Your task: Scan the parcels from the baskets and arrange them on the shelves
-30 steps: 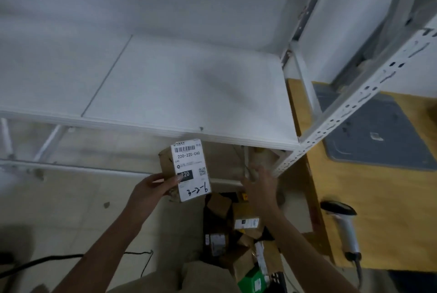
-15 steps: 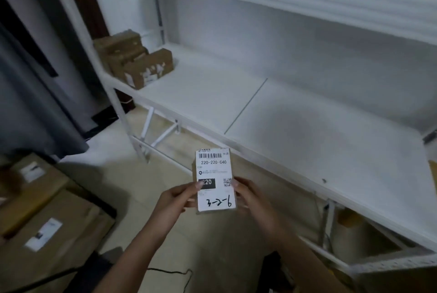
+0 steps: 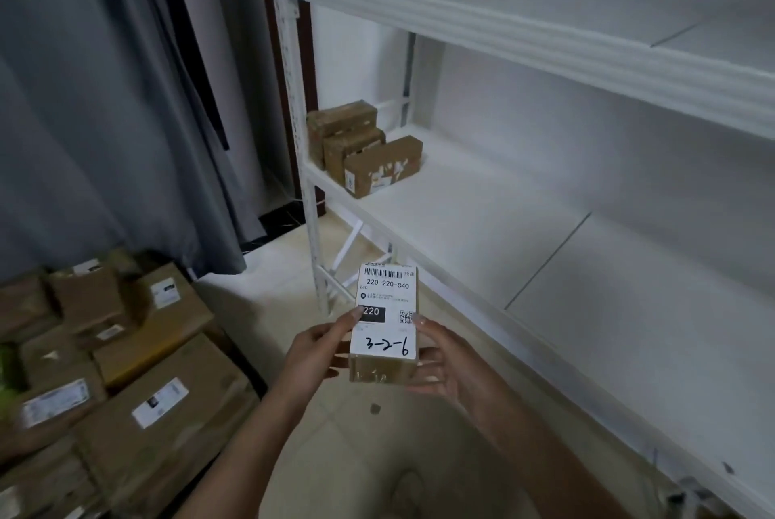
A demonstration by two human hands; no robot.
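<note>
Three brown parcels (image 3: 365,149) sit on the lower shelf (image 3: 461,233) of two; one labelled parcel (image 3: 383,325) is held; floor boxes (image 3: 159,413) (blurred) number at least five.

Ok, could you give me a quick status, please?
Left hand and right hand hold the parcel, short of the shelf. Three boxes at its far end.

brown parcel (image 3: 379,369), white label (image 3: 388,309)

white shelf (image 3: 482,225), three brown parcels (image 3: 365,147) at its left end
</note>
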